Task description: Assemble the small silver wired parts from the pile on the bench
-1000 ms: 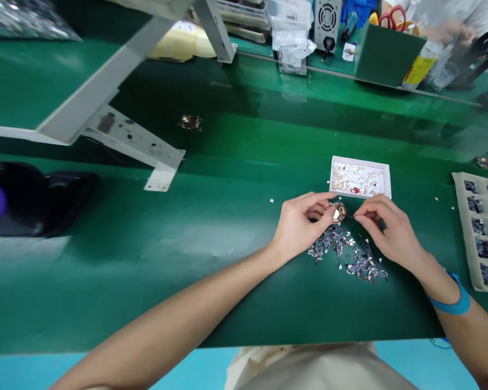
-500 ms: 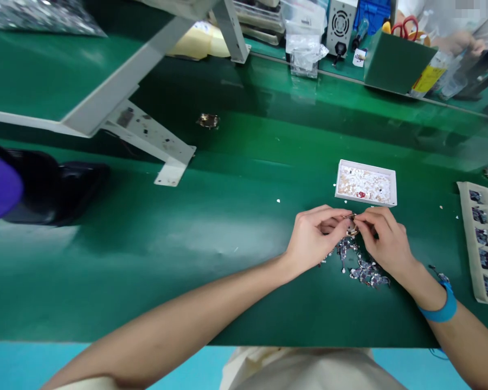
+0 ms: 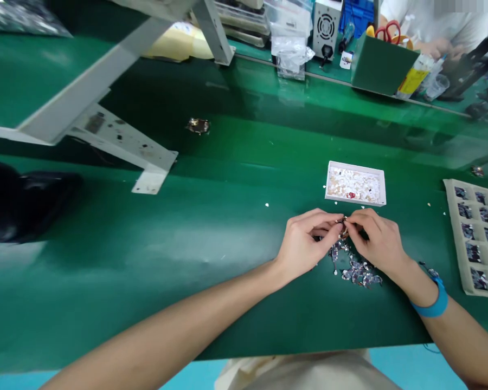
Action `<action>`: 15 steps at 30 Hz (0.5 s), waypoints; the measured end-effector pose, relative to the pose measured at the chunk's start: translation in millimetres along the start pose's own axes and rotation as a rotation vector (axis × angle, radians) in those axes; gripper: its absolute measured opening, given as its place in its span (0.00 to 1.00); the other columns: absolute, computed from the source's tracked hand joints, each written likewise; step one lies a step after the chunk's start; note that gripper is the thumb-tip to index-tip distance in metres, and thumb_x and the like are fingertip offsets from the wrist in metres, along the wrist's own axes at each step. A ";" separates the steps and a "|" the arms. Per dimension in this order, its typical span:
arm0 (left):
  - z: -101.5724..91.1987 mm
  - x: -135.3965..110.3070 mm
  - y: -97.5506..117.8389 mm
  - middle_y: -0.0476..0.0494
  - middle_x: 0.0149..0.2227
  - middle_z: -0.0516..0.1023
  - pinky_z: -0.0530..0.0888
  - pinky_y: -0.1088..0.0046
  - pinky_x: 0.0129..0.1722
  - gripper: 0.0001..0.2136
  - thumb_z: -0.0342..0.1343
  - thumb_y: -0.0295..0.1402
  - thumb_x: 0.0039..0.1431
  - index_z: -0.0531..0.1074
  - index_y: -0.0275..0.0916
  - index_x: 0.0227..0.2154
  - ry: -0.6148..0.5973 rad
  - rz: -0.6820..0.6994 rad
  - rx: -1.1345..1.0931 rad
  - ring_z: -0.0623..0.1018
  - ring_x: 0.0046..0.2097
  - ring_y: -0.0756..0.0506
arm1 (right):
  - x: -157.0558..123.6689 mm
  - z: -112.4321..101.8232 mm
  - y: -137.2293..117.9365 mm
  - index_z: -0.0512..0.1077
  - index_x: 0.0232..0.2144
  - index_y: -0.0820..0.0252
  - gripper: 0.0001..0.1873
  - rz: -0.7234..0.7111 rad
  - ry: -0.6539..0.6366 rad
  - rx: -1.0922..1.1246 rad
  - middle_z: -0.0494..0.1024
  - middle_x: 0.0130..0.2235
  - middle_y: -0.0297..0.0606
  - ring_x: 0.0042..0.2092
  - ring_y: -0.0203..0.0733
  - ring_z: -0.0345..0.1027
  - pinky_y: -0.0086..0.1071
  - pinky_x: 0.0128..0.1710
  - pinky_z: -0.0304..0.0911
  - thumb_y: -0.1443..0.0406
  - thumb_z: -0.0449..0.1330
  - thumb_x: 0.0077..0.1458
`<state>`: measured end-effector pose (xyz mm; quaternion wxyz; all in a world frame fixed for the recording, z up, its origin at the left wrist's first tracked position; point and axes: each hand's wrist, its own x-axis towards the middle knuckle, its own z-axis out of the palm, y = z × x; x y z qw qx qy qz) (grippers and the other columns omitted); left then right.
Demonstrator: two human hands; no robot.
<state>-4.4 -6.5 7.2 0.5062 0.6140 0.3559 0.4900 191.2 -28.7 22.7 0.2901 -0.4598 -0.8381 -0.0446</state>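
Both hands pinching one small metal part (image 3: 343, 224) above the loose parts pile (image 3: 355, 265) | left hand (image 3: 305, 244) steadying, right hand (image 3: 376, 244) working its tip | step: fine fitting | next likely needing precise fingertip alignment, near white tray (image 3: 382, 187)

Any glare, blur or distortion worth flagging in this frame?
Head view: glare whitens the green table left of the left hand; straight edges bow towards the borders; the small part pinched between both hands is too tiny to resolve.

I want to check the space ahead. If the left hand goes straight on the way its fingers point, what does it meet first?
Probably the right hand: the left hand points right, fingertips nearly touching it around a small metal part.
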 end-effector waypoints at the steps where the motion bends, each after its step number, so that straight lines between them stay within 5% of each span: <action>1: -0.3 -0.2 0.1 0.44 0.36 0.81 0.85 0.78 0.33 0.07 0.62 0.27 0.64 0.83 0.37 0.43 -0.005 0.013 0.004 0.83 0.32 0.51 | -0.7 0.6 0.1 0.70 0.43 0.58 0.01 0.011 0.008 0.024 0.81 0.39 0.37 0.37 0.37 0.77 0.30 0.33 0.67 0.68 0.60 0.70; 9: -10.1 -0.5 8.0 0.45 0.37 0.84 0.83 0.79 0.33 0.07 0.62 0.26 0.65 0.83 0.39 0.43 -0.068 0.156 0.194 0.82 0.33 0.51 | -0.5 5.8 -10.4 0.72 0.48 0.59 0.07 0.282 0.013 0.385 0.79 0.39 0.35 0.34 0.33 0.73 0.27 0.32 0.67 0.63 0.57 0.72; 15: -45.0 27.0 9.8 0.50 0.37 0.85 0.82 0.72 0.35 0.13 0.70 0.26 0.57 0.84 0.50 0.42 -0.063 0.310 0.327 0.83 0.36 0.45 | 4.0 14.2 -11.0 0.70 0.53 0.60 0.19 0.364 -0.160 0.464 0.81 0.42 0.35 0.34 0.33 0.72 0.29 0.34 0.63 0.52 0.54 0.74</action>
